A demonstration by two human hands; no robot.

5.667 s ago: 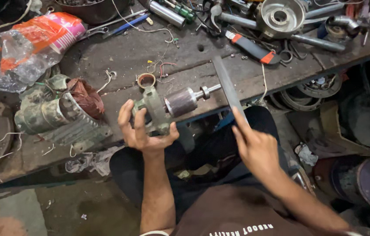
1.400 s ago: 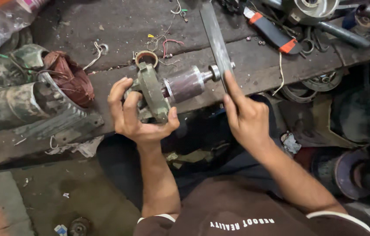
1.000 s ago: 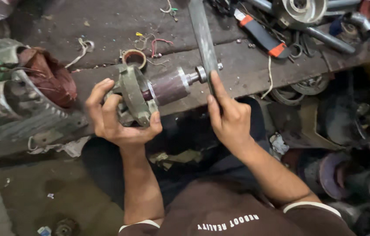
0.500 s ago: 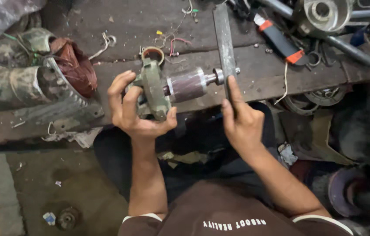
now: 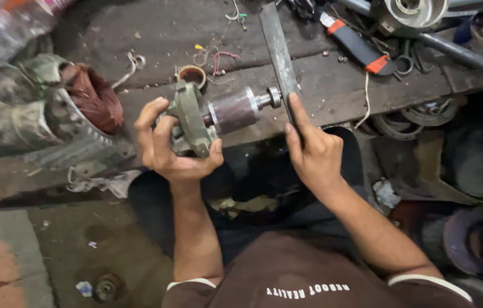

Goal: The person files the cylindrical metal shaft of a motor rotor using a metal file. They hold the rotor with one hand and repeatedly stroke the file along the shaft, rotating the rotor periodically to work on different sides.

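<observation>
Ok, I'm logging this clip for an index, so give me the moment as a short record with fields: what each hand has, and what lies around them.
left hand: grips the grey-green metal end cover of a small motor rotor assembly, held sideways with its shaft pointing right
right hand: holds a long flat grey metal bar, its edge against the bearing on the shaft tip
surface: dark worn wooden workbench
left of hands: large motor stator with copper windings
behind rotor: small brown ring
upper right: orange-and-black handled tool
</observation>
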